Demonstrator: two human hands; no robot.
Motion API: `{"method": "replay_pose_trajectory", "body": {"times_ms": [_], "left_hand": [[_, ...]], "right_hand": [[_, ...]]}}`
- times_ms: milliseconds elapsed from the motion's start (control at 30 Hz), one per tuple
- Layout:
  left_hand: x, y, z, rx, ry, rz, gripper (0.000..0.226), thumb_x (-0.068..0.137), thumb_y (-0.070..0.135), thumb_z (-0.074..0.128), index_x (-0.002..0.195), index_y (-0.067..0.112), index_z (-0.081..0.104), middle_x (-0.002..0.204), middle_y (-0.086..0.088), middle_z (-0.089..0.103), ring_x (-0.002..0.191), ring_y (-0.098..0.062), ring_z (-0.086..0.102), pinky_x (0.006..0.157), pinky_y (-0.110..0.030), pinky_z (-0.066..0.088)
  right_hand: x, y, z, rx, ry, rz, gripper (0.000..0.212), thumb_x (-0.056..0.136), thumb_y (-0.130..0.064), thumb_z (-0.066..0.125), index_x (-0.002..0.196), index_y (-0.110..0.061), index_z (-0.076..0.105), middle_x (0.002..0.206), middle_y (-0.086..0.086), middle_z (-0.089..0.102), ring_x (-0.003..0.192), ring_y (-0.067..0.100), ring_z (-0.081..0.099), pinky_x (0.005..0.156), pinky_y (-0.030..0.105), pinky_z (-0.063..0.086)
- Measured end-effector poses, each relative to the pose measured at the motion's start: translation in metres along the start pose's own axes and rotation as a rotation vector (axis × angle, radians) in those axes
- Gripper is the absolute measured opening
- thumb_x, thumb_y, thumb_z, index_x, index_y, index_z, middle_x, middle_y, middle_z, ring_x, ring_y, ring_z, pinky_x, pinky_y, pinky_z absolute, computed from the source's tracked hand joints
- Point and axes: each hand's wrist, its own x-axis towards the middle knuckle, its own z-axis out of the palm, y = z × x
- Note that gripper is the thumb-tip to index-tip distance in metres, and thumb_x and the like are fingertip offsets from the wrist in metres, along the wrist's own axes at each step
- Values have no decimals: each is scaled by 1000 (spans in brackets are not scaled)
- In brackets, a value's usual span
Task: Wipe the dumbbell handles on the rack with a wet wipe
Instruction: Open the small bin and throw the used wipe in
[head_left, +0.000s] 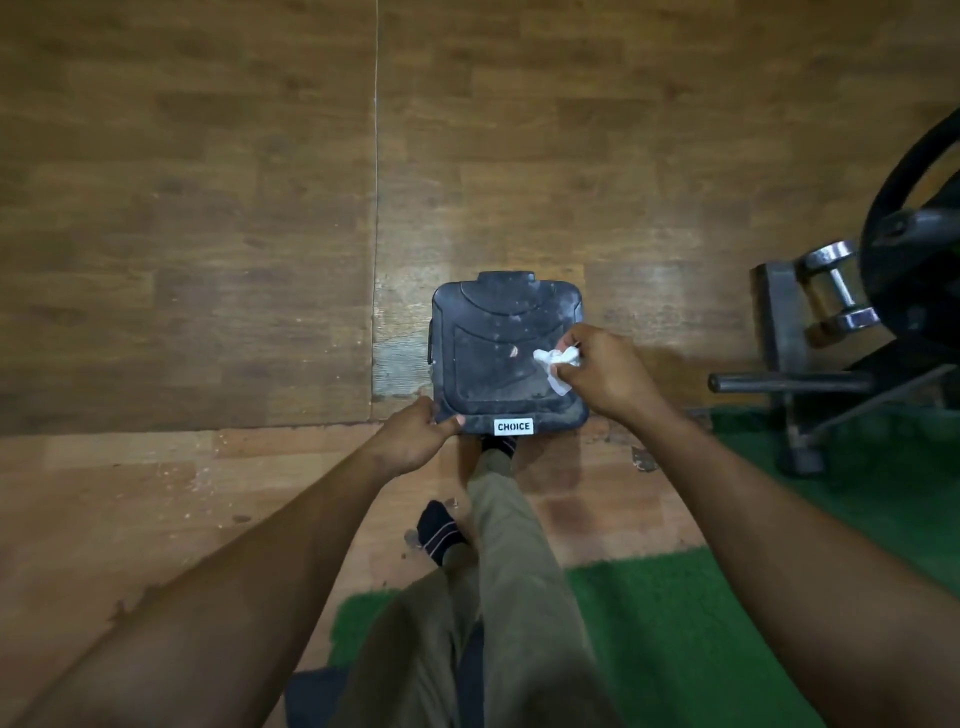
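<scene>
Fingers (563, 370) of right hand (605, 371) curled tight, pinching a crumpled white wipe (555, 366) against the top of a dark square bin (498, 353). Left hand (415, 434) grips the bin's near-left corner, thumb on the lid edge, other fingers wrapped under, mostly hidden.

Near: khaki trouser legs (498, 597), one socked foot (439, 527) on the wood floor (182, 260), other foot (498, 444) tucked just under the bin's near edge. Green mat (675, 649) under and right of the legs.

Bin: dusty lid with pale specks, white "CHOICE" label (513, 426) on the near rim. Sits on the floor straight ahead, between both hands. Wipe touches the lid's right side only.

Far right: chrome dumbbell (836, 286) on a dark metal rack (779, 322), well apart from the wipe and both hands. Its handle is bare and visible between the two heads. Black weight plate (914, 249) overlaps the dumbbell's right side and blocks part of the rack. Dark bar (789, 383) sticks out left from the rack's base, between the right arm and the dumbbell. Rack feet rest on the mat.

Thin pale seam (376, 208) runs through the floor beyond the bin.
</scene>
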Motion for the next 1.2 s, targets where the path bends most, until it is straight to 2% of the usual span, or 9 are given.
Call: {"method": "replay_pose_trajectory", "body": {"times_ms": [133,300,433,500,600,767,1000,1100,1200], "left_hand": [[54,-26,30,-139,16,-103,64,100,55,56,146,12,42,149,-9,50,130,-27,50,94,-35,39],[98,-40,68,-440,16,-238,65,102,46,57,155,14,35,148,-2,47,138,-27,44,101,-33,36],[129,-48,91,-661,17,-298,91,89,64,62,159,20,25,159,-3,40,140,-27,42,116,-45,34],[132,-39,94,-764,74,-376,83,96,59,59,156,14,24,158,-8,39,141,-32,42,119,-50,31],[139,-33,94,-911,110,-433,58,102,51,55,143,11,43,155,-12,44,141,-32,43,121,-47,28],[135,-31,92,-998,147,-446,66,100,54,57,149,14,41,152,-11,47,133,-32,50,115,-41,35],[107,0,59,-995,166,-262,65,92,69,58,137,23,56,125,0,69,105,-17,67,80,-35,48],[97,26,30,-982,231,-177,58,98,62,54,136,18,53,121,-4,69,94,-13,68,63,-27,49],[90,52,0,-930,248,-81,58,100,59,52,140,17,49,123,-5,68,94,-11,67,58,-26,49]], "right_hand": [[35,25,40,6,18,9,8,84,-17,67,92,-15,65,89,3,68,82,19,61,62,29,44],[60,48,77,66,-3,18,5,87,-17,66,89,-13,63,86,2,68,82,17,60,55,17,36],[57,59,86,108,-3,19,6,86,-16,68,85,-14,63,74,-11,63,70,0,57,53,8,36],[51,64,87,117,-2,43,7,85,-19,70,86,-16,63,78,-9,65,71,2,58,53,8,36],[42,75,88,101,3,71,10,84,-23,73,87,-18,64,85,-4,69,78,11,62,58,16,39],[30,89,86,79,-8,91,11,82,-25,72,81,-24,61,79,-9,66,75,10,61,56,15,37],[8,76,76,67,-80,139,19,82,-29,74,82,-28,55,85,-5,68,80,15,63,69,33,50],[1,63,68,54,-93,124,17,82,-31,74,85,-28,57,83,-4,67,77,15,63,65,34,52],[1,49,59,40,-63,102,17,84,-28,72,92,-27,57,83,-2,67,74,18,63,57,30,45]]}}
